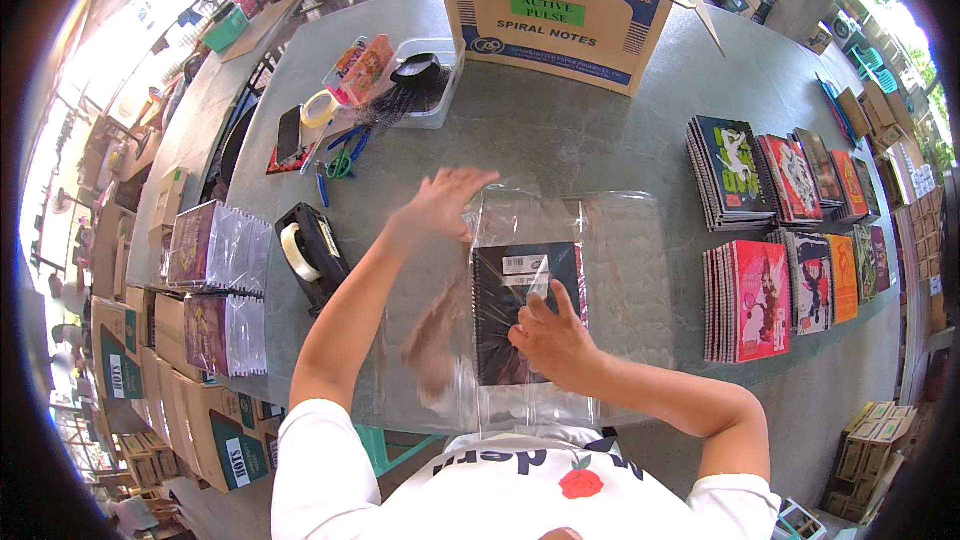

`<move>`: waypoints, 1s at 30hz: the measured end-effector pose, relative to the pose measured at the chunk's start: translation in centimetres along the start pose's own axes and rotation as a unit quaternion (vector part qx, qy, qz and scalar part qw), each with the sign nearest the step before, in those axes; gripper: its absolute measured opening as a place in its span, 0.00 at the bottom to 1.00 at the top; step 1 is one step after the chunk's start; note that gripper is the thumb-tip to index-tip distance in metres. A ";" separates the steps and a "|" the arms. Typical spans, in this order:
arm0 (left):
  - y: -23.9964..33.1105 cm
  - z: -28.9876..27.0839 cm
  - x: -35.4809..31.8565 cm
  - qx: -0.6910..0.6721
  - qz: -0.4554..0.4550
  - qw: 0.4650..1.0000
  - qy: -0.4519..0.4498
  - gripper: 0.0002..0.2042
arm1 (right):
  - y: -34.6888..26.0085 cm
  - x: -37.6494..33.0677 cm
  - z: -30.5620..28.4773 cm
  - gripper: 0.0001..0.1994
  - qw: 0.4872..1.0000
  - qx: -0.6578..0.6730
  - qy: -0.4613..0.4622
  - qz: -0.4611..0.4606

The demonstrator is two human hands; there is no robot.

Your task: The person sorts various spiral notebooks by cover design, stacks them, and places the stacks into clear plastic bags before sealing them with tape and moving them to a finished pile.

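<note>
A dark spiral notebook [500, 315] with a white label lies face down on a sheet of clear plastic [630, 280] in front of me. The plastic partly covers it. Stretched out with its fingers together, my left hand [450, 202] is at the far left edge of the plastic, beyond the notebook's corner, holding nothing. My right hand [555, 340] rests over the notebook with bent fingers. At its fingertips shows a pale, see-through strip [538, 278] that looks like clear tape. A black tape dispenser [312, 258] stands left of my left forearm.
Stacked notebooks [735, 175] stand in two rows on the right. Plastic-wrapped notebooks [210, 250] are piled at left. Scissors [340, 165], a tape roll [320, 110], a phone [289, 132] and a clear bin [435, 110] lie far left. A large carton [550, 25] stands behind.
</note>
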State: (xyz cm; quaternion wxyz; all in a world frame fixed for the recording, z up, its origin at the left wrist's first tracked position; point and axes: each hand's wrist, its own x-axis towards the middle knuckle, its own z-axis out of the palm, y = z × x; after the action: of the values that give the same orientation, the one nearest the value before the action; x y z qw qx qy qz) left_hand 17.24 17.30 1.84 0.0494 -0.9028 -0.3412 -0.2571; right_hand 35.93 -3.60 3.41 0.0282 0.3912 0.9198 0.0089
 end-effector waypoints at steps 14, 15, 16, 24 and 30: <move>-4.1 -11.7 -18.4 0.022 -0.529 0.819 0.220 0.10 | 4.1 -0.5 -0.2 0.19 0.935 0.339 -0.050 0.096; -4.8 -11.1 -22.9 -0.026 -0.574 0.784 0.235 0.14 | 3.9 0.4 0.3 0.16 0.938 0.327 -0.019 0.115; -2.1 -10.6 -20.4 -0.098 -0.661 0.720 0.185 0.17 | 4.6 0.2 1.4 0.16 0.938 0.325 -0.017 0.119; 2.6 -10.6 -21.0 0.068 -0.571 0.801 0.167 0.12 | 3.2 -1.8 1.7 0.35 0.955 0.197 0.047 0.218; 5.5 -9.2 -26.0 -0.120 -0.700 0.699 0.080 0.09 | 4.5 -1.8 3.2 0.49 0.913 0.349 0.036 0.206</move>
State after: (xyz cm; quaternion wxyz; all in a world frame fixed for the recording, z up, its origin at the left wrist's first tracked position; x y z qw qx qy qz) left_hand 0.36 -4.69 -2.67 -0.2264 -0.3773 -0.8360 -0.3279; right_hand 40.60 -1.75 0.48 -0.1458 0.5567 0.7635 -0.2931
